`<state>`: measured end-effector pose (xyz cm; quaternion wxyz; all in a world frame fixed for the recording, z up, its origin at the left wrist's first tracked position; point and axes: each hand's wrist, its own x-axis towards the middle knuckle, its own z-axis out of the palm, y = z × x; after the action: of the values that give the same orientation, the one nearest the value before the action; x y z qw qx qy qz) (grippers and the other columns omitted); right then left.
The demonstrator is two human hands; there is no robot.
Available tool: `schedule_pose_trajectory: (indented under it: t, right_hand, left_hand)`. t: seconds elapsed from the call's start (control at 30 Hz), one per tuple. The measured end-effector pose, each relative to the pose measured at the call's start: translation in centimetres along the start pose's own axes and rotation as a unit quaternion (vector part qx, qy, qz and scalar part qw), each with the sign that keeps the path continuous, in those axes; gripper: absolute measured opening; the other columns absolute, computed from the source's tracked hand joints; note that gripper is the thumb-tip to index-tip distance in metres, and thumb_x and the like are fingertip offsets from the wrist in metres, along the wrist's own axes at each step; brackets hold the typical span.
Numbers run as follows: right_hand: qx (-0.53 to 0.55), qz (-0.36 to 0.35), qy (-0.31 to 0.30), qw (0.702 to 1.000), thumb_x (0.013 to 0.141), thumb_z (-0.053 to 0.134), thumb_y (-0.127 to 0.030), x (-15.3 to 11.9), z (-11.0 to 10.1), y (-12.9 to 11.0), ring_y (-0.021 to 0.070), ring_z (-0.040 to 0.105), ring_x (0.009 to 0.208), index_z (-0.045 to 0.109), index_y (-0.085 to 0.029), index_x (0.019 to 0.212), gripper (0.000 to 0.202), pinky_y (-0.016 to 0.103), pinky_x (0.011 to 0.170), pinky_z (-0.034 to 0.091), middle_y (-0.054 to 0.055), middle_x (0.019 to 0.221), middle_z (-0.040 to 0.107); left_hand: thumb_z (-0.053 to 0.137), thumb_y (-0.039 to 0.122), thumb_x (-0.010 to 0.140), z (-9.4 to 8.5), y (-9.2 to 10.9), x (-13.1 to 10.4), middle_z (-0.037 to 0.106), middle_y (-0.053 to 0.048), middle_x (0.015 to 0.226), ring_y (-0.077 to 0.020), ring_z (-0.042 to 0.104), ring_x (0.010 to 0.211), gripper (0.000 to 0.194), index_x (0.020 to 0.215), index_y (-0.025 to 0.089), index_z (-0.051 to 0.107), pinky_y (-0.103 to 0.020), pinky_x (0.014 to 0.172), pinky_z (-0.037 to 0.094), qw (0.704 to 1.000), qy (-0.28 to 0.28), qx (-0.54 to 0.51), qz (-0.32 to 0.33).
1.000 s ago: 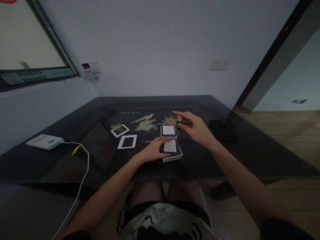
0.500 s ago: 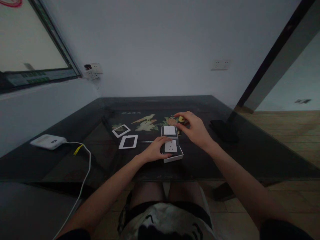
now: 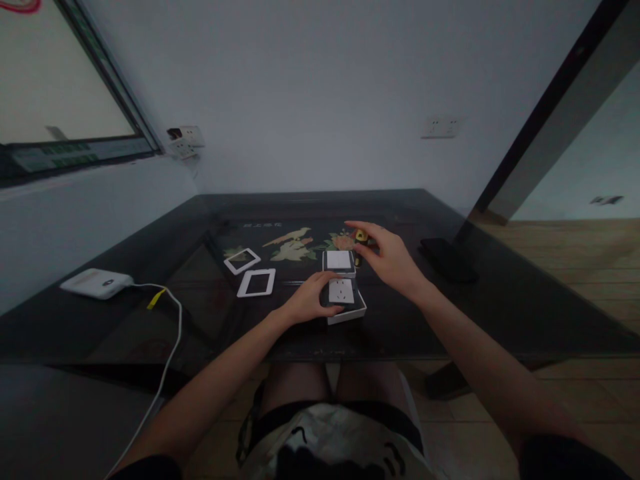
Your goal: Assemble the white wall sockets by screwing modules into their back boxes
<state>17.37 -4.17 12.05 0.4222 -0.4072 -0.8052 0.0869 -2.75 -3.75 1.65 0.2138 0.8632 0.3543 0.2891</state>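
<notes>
A glossy dark bench point(image 3: 525, 320) stands in dim light. Behind the bench rises a plain pale wall point(image 3: 310, 93); above its left side is a window point(image 3: 60, 80). Plank flooring point(image 3: 575, 267) spreads right of the bench and beneath it.

Right hand point(image 3: 395, 259) partly hides yellow-black tool point(image 3: 361, 236); tip indistinct.

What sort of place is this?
Probably a room in a home, though I can't be sure: a dark table by a plain wall, sockets on it, and a wood-look floor.
</notes>
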Motion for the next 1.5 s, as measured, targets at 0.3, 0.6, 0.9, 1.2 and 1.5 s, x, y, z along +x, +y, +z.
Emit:
schedule_pose_trajectory:
  t: [0.3,0.6,0.9,1.2,1.5]
  right_hand:
    - [-0.003,-0.017,0.087,0.996,0.081,0.064,-0.030,-0.2,0.4,0.1,0.0187,0.059,0.082,0.067,-0.027,0.103,0.023,0.035,0.073,0.051,0.004,0.091,0.059]
    - [0.079,-0.001,0.032,0.996,0.084,0.057,-0.024,0.1,0.4,0.1,0.0187,0.060,0.093,0.063,-0.023,0.103,0.021,0.034,0.075,0.053,0.007,0.106,0.060]
    - [0.073,-0.015,0.043,0.996,0.084,0.054,-0.016,0.2,0.4,0.1,0.0192,0.060,0.093,0.060,-0.025,0.112,0.030,0.039,0.082,0.052,0.005,0.102,0.062]
    - [-0.022,-0.024,0.077,0.996,0.079,0.066,-0.035,-0.3,0.5,-0.7,0.0204,0.059,0.087,0.067,-0.025,0.092,0.016,0.037,0.078,0.050,0.005,0.095,0.058]
    - [0.036,-0.024,0.015,0.999,0.088,0.052,-0.025,0.1,-0.3,-0.7,0.0202,0.060,0.096,0.063,-0.025,0.105,0.021,0.036,0.079,0.051,0.005,0.105,0.062]
  left_hand:
    - [0.073,0.032,0.066,0.0,0.0,0.0,0.055,-0.010,0.125,-0.0272,0.050,0.117,0.059,0.120,0.021,0.050,-0.042,0.101,0.038,1.000,0.021,-0.007,-0.005]
    - [0.073,0.033,0.066,0.1,-0.1,0.0,0.057,-0.009,0.121,-0.0265,0.053,0.112,0.058,0.117,0.020,0.050,-0.041,0.097,0.041,0.999,0.022,-0.020,-0.018]
    - [0.074,0.033,0.065,0.2,-0.2,0.1,0.058,-0.009,0.120,-0.0264,0.053,0.111,0.057,0.115,0.021,0.051,-0.041,0.097,0.040,0.999,0.020,-0.028,-0.016]
    - [0.075,0.031,0.063,0.1,0.2,0.1,0.058,-0.008,0.120,-0.0276,0.053,0.112,0.059,0.116,0.023,0.051,-0.042,0.098,0.040,0.998,0.027,-0.041,-0.029]
    - [0.075,0.032,0.063,0.2,0.0,0.0,0.058,-0.008,0.120,-0.0267,0.055,0.108,0.060,0.117,0.022,0.050,-0.041,0.093,0.042,0.998,0.023,-0.046,-0.030]
